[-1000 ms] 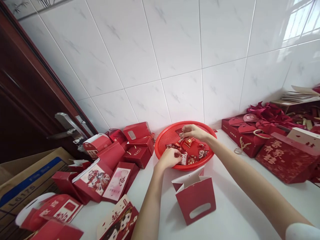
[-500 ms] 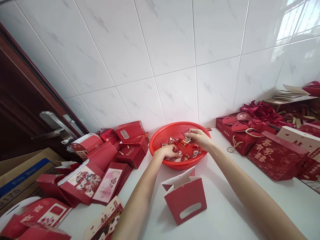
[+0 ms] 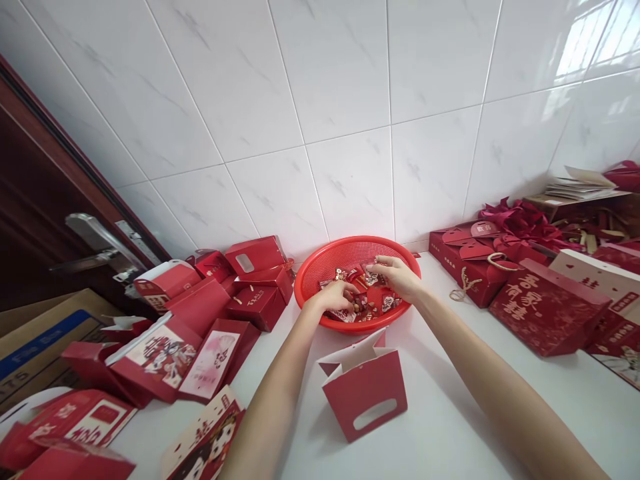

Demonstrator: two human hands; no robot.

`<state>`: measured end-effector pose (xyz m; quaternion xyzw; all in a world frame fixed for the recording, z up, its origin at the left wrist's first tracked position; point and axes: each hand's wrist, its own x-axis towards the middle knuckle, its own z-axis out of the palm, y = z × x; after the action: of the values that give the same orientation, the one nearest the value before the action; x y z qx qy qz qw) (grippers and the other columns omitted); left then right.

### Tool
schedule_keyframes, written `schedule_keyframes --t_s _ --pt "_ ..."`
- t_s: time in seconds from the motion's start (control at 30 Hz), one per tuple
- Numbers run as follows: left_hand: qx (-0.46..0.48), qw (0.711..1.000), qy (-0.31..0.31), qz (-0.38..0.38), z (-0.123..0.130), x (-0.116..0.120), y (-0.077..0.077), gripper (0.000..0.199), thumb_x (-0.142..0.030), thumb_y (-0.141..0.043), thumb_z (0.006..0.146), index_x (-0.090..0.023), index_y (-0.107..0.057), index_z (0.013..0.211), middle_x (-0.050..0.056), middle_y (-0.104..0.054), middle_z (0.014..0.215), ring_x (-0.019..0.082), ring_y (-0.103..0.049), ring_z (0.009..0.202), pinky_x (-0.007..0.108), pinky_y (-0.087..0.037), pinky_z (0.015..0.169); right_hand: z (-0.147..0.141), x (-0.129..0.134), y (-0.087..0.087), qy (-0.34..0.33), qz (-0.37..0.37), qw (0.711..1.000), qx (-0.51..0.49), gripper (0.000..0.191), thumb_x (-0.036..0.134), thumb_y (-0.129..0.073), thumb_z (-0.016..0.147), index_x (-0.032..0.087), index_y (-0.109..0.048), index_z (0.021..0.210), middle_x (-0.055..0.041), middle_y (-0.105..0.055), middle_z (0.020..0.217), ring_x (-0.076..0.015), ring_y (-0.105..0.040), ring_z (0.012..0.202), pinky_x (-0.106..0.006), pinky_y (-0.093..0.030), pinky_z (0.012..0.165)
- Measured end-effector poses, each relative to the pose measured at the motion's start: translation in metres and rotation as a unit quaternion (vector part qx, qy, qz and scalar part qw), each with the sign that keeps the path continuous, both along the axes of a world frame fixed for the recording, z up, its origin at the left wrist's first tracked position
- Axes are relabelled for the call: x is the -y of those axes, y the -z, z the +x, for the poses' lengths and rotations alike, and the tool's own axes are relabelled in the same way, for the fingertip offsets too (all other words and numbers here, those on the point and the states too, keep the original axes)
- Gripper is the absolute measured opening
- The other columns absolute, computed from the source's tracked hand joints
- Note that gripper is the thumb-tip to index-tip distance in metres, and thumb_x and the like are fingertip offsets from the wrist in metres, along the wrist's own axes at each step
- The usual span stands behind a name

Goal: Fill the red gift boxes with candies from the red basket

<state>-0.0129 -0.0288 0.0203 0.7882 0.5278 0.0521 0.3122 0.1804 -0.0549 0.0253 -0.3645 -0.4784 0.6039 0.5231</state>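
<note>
A red plastic basket with perforated walls stands against the tiled wall, holding several small wrapped sweets in red and white wrappers. My left hand is inside its left part, fingers apart and touching or just over the sweets; the fingertips are partly lost among the wrappers. At the right side my right hand reaches over the rim, thumb and fingers pinching a red wrapped sweet. In front of the basket a red paper gift box stands upright with its top open and an oval cut-out.
Red gift boxes crowd the left side, near a cardboard carton and a door handle. More red boxes and dark red ribbons lie at the right. White tiles rise behind the white tabletop.
My left fingers have spread apart among the sweets. My right hand stays pinched at the basket's right side. The whole view has shifted slightly.
</note>
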Motion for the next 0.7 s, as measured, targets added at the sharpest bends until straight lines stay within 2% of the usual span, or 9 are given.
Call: schedule_keyframes --t_s 0.1,0.2,0.37,0.47,0.6,0.7 --pt "-0.014 1.000 0.000 -0.003 0.000 0.002 -0.002 0.075 -0.017 -0.080 0.050 -0.023 -0.070 0.123 0.006 -0.076 0.110 0.027 -0.071 0.097 0.027 -0.053 0.075 0.000 0.002 0.000 -0.002 0.004 1.000 0.003 0.035 0.038 -0.085 0.058 0.019 -0.059 0.071 0.0006 -0.065 0.076 -0.0130 -0.060 0.069 -0.024 -0.045 0.056" --pt "-0.023 1.000 -0.012 0.002 0.001 0.002 -0.001 0.083 -0.020 -0.084 0.043 -0.025 -0.069 0.125 0.007 -0.074 0.118 0.031 -0.069 0.103 0.029 -0.053 0.077 0.000 0.003 -0.001 -0.004 0.007 1.000 0.007 0.034 0.039 -0.085 0.058 0.019 -0.061 0.073 0.0001 -0.066 0.076 -0.0139 -0.061 0.070 -0.025 -0.046 0.057" --pt "0.015 0.999 -0.024 0.016 0.001 -0.001 0.004 0.070 -0.009 -0.080 0.041 -0.024 -0.075 0.108 0.004 -0.078 0.098 0.029 -0.072 0.090 0.029 -0.054 0.073 0.000 0.003 0.001 -0.001 0.016 1.000 0.009 0.035 0.040 -0.085 0.058 0.018 -0.062 0.073 -0.0001 -0.067 0.076 -0.0136 -0.061 0.070 -0.025 -0.046 0.058" --pt "0.082 0.995 -0.036 0.052 0.000 -0.004 0.003 0.056 -0.006 -0.076 0.049 -0.020 -0.076 0.103 0.005 -0.078 0.096 0.026 -0.071 0.087 0.030 -0.055 0.075 -0.001 0.004 0.002 0.005 0.016 1.000 0.008 0.036 0.040 -0.085 0.057 0.018 -0.060 0.070 0.0003 -0.066 0.075 -0.0131 -0.060 0.069 -0.024 -0.046 0.057" --pt "0.210 0.966 -0.065 0.134 -0.003 -0.008 -0.002 0.045 -0.017 -0.068 0.071 -0.015 -0.070 0.115 0.011 -0.072 0.121 0.024 -0.067 0.109 0.034 -0.052 0.094 -0.002 0.006 0.000 0.023 0.015 1.000 0.001 0.038 0.042 -0.085 0.055 0.019 -0.058 0.068 0.0014 -0.064 0.071 -0.0127 -0.058 0.066 -0.024 -0.046 0.056" --pt "0.275 0.946 -0.068 0.159 -0.005 -0.009 -0.005 0.037 -0.023 -0.069 0.075 -0.014 -0.072 0.110 0.012 -0.072 0.123 0.025 -0.064 0.116 0.036 -0.048 0.103 -0.002 0.008 -0.002 0.031 0.012 0.999 -0.004 0.038 0.043 -0.085 0.056 0.019 -0.060 0.071 0.0009 -0.064 0.073 -0.0130 -0.058 0.065 -0.025 -0.046 0.055"
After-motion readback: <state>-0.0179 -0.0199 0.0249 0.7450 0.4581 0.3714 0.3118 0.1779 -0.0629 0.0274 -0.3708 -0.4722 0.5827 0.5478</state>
